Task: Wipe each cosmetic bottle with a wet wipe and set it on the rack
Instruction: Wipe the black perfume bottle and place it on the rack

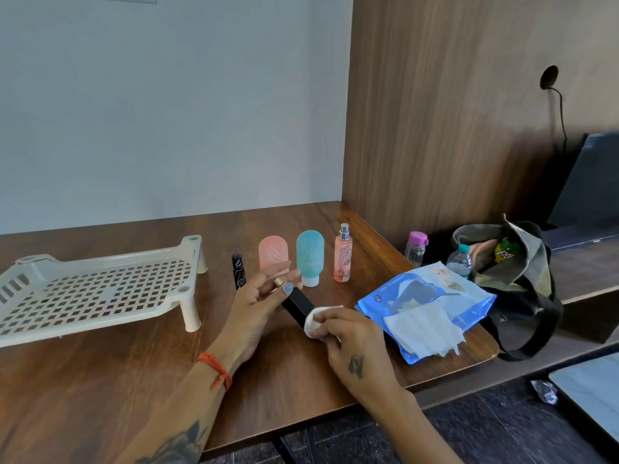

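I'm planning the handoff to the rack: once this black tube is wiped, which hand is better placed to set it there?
Left. The left hand already holds the black rectangular tube and is nearer the beige perforated plastic rack; the right hand holds the white wet wipe.

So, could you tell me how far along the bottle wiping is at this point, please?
Nothing looks finished: the rack holds no bottles. In hand: the left hand holds a black tube while the right hand rubs it with a wipe. Left on the table: the small black tube, pink bottle, teal bottle and spray bottle.
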